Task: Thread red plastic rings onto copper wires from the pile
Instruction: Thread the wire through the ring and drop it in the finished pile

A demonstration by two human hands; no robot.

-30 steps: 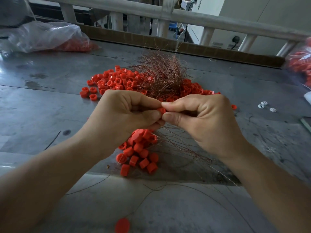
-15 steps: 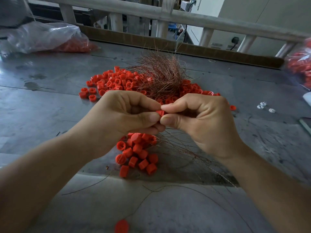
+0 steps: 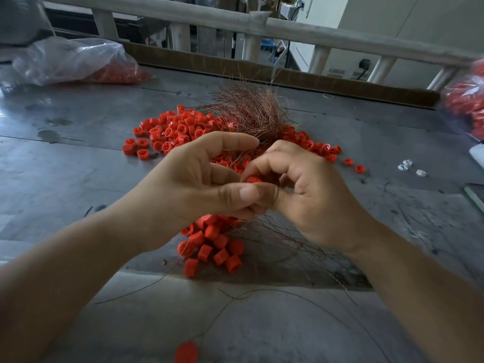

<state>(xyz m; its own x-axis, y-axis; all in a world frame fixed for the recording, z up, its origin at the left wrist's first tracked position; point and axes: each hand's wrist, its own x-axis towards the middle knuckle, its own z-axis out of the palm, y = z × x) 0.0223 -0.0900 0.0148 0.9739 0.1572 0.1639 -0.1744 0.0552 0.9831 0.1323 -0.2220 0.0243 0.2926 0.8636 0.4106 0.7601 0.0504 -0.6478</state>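
Grey scuffed metal table (image 3: pixel 78 179). Clear plastic bag (image 3: pixel 73 61) of red parts lay far left, pale railing (image 3: pixel 288 30) and cardboard strip (image 3: pixel 340 85) along the back edge, wall socket (image 3: pixel 364 63) behind, white bits (image 3: pixel 406 165) at right, and a second bag (image 3: pixel 466 106) at the far right, blurred. Pile of loose red rings (image 3: pixel 178 129) sat mid-table, with a copper wire bundle (image 3: pixel 251 111) bristling on top of it. Left hand (image 3: pixel 199 184) was curled, its thumb closed on one red ring (image 3: pixel 252 179). Right hand (image 3: pixel 309 195) pinched the same ring between forefinger and thumb, above the table. Wire at the ring was too fine to see. Threaded rings (image 3: pixel 212 244) lay clustered under the hands, with thin wires trailing right.
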